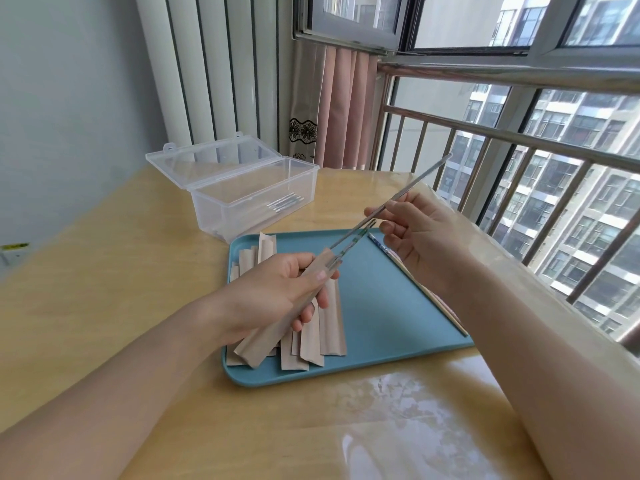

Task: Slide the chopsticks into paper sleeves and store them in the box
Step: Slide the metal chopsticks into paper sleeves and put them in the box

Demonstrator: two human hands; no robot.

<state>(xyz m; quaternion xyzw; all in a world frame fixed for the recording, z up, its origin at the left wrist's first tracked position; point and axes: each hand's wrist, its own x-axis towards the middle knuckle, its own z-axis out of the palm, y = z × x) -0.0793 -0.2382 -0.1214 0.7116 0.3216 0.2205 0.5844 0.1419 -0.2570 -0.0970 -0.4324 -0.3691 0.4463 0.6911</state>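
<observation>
My left hand [277,292] grips a brown paper sleeve [277,323] above the blue tray [381,323], its open mouth pointing up and right. One chopstick sits partly inside the sleeve, its end sticking out [356,235]. My right hand [419,240] pinches a second, long chopstick [415,181] whose lower tip is at the sleeve's mouth. Several empty sleeves [322,330] lie in a loose pile on the tray's left side. More chopsticks [408,271] lie along the tray's right edge. The clear plastic box [256,199] stands open behind the tray, with something pale and thin inside it.
The tray rests on a light wooden table [138,271]. The box's lid [214,161] is flipped back toward the wall. A metal railing [519,140] and window run along the right side, with a curtain [339,105] at the far corner.
</observation>
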